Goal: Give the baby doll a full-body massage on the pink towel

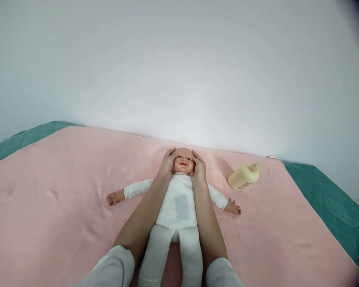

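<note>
A baby doll (pixel 176 191) with a white cloth body lies on its back, its head towards the wall and its arms spread out. My left hand (pixel 167 163) cups one side of the doll's head (pixel 184 153), fingertips near the temple. On the opposite side, my right hand (pixel 199 166) holds the head in the same way. Both forearms run along the doll's torso, partly covering its upper arms. A faint bluish-grey patch shows on its belly. The palms and thumbs are mostly hidden from view.
A pale yellow pump bottle (pixel 243 176) lies tilted on the pink sheet (pixel 62 199), right of the doll. Green quilted fabric (pixel 326 199) shows beyond the sheet at both sides. A white wall (pixel 179 71) rises behind the far edge.
</note>
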Available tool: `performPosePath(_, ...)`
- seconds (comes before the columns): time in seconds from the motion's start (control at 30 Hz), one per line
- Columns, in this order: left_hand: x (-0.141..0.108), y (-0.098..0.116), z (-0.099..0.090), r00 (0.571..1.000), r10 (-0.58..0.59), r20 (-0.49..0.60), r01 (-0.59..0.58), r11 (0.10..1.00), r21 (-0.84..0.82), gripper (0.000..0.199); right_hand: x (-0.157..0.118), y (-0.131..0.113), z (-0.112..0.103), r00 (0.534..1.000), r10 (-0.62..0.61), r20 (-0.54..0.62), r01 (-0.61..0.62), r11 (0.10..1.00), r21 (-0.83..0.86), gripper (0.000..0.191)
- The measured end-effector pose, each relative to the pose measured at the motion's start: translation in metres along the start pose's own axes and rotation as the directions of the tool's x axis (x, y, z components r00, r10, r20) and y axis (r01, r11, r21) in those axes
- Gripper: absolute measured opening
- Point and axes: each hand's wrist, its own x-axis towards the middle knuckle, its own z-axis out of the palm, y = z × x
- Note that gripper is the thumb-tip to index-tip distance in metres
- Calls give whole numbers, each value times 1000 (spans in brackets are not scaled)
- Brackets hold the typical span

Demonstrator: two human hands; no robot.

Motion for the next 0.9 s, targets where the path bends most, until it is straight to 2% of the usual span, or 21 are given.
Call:
performPosePath(0.23, -6, 3, 0, 1000, 1, 12, 0, 999, -38, 28, -3, -3, 3, 1000, 14, -24, -13, 1000, 14, 41)
performPosePath(0.43, -6, 1, 0, 998, 48, 37, -49, 999, 19, 40, -18, -12, 10, 999, -23, -33, 23, 1000, 13, 39)
performPosePath(0.73, -2, -4, -3, 993, 107, 49, -109, 993, 45, 46, -16, -9, 8, 999, -21, 32, 22, 999, -32, 55)
performPosePath(0.9, -3, -4, -3, 994, 99, 41, -101, 994, 35, 47, -15, -5, 6, 999, -37, 30, 38, 998, -57, 60)
